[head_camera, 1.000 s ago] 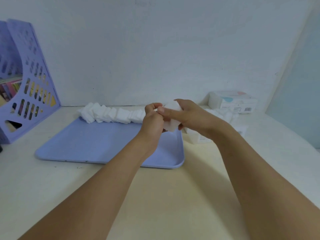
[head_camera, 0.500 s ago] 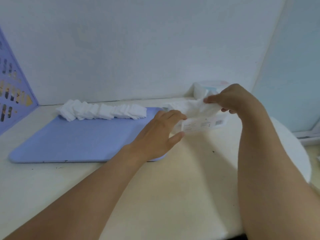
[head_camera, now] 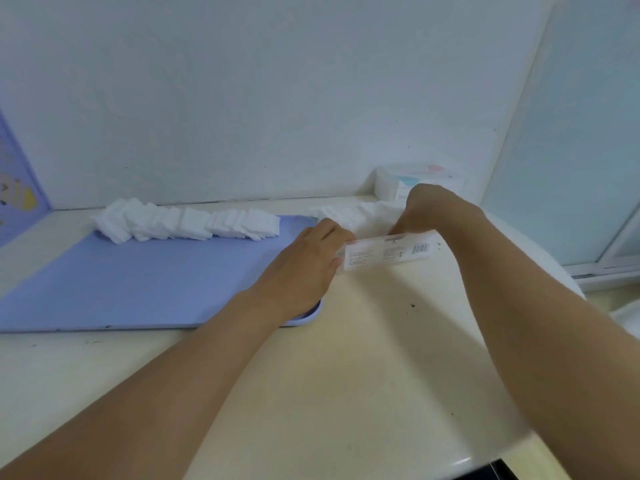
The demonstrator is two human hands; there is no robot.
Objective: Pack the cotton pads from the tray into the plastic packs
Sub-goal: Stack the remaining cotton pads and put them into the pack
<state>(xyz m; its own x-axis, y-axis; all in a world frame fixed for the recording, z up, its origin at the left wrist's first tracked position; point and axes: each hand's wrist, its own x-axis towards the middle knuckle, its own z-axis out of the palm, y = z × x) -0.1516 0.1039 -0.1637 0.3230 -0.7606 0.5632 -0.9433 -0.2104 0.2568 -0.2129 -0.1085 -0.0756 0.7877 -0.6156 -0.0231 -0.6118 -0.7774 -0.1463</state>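
Left hand (head_camera: 304, 268) gripping plastic pack (head_camera: 388, 251) end, right hand (head_camera: 427, 211) pinching cotton pads (head_camera: 360, 216) (behind pack), blue tray (head_camera: 121, 285) beside.

White square pads (head_camera: 187, 223) lie in a leaning row along the far edge of the blue tray (head_camera: 121, 289); the clear pack (head_camera: 388, 251), pads inside, lies just right of it.

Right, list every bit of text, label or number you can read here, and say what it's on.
None is legible.
Plastic pack held by both hands: printed blocks and a barcode, too small and blurred to read.
Box by the wall: label print blurred.
File holder at left: coloured shapes, no readable text.
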